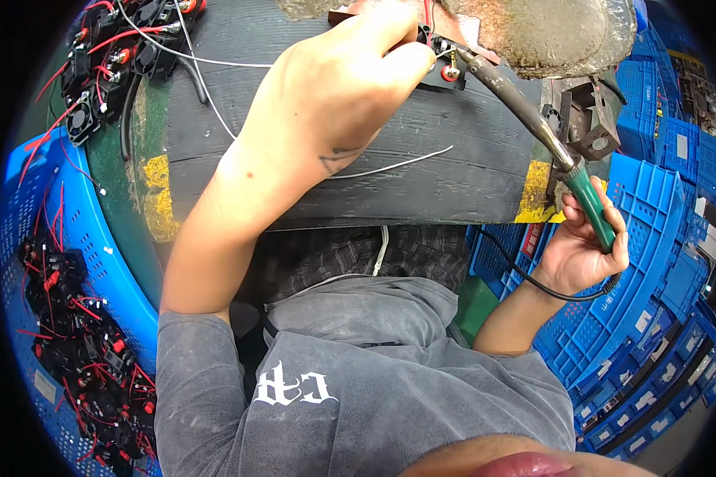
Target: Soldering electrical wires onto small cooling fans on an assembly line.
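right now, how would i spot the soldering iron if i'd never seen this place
Start at the dark board in front of the person. Just off its near right corner, the right grip holds the soldering iron, slanting up-left. Its green handle and long metal shaft set it apart from the blue crates nearby.

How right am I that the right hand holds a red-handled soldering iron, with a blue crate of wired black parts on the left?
Nearly: the head view shows the handle is green, not red. The right hand does hold the soldering iron, and the blue crate of wired black parts is on the left.
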Demonstrator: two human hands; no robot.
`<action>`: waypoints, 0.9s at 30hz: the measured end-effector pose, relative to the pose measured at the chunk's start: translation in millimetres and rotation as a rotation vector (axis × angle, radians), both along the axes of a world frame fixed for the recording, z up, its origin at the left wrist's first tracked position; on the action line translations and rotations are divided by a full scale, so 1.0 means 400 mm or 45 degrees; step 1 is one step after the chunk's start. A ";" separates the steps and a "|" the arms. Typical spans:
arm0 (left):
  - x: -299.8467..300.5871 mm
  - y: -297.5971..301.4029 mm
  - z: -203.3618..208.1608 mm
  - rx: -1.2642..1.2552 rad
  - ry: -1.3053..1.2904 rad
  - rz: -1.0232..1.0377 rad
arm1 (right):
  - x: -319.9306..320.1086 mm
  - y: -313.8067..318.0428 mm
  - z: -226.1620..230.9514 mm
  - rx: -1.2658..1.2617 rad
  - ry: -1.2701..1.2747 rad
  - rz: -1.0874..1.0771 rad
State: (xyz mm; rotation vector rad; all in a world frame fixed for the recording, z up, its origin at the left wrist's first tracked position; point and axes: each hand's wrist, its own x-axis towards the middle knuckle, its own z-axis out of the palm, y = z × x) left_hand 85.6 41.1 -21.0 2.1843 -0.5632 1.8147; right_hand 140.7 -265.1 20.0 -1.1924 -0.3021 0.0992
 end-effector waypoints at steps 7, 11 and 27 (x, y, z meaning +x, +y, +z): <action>-0.007 -0.002 0.001 -0.022 0.039 -0.021 | 0.001 0.002 0.000 -0.008 0.003 -0.012; -0.006 0.000 -0.003 -0.010 0.031 -0.019 | 0.000 0.002 0.001 -0.005 -0.003 -0.004; -0.009 0.003 -0.009 0.023 0.036 -0.010 | 0.000 -0.006 0.008 0.005 -0.008 0.019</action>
